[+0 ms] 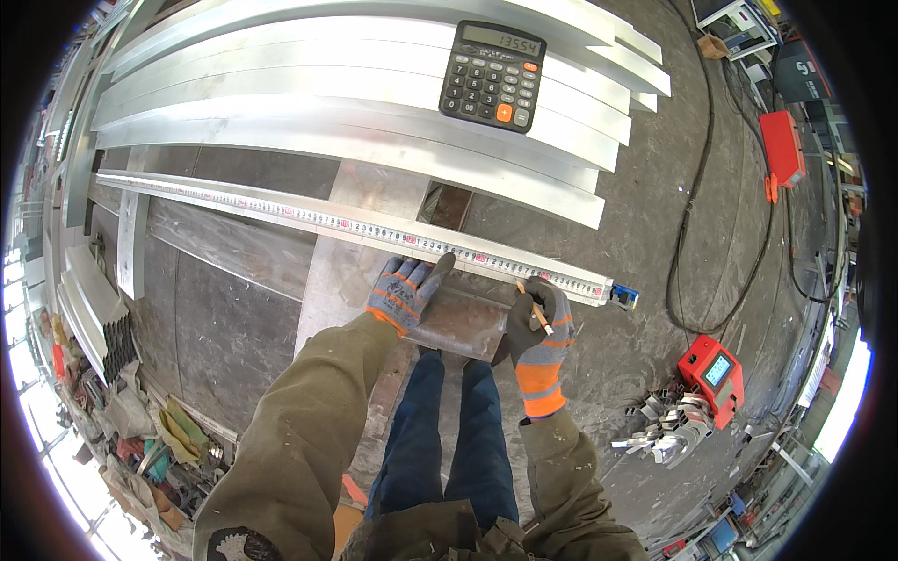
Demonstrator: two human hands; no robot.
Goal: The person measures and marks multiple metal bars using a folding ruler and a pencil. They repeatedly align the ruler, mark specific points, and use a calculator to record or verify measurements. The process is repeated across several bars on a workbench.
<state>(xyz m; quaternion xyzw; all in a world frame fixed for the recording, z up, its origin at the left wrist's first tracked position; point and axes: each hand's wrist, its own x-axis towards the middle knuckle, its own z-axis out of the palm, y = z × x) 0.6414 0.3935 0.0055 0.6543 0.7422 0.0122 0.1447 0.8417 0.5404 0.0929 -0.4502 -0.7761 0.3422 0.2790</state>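
Observation:
A long silver metal bar point(224, 208) lies crosswise in front of me, with a tape measure's extended blade point(383, 233) along its top. The blue tape case point(624, 296) sits past the bar's right end. My left hand point(404, 292), in a grey and orange glove, rests at the bar's near edge; its fingers are apart and one dark fingertip touches the blade. My right hand point(544, 327), gloved alike, is closed around a pencil point(540, 316) just below the bar, with the pencil's upper end near the blade.
Several silver metal bars point(355, 122) lie stacked beyond, with a black calculator point(493, 77) on them. A red device with a screen point(713, 374) stands at right beside metal offcuts point(669, 430). Black cables point(689, 210) loop over the floor. More profiles point(94, 304) lie left.

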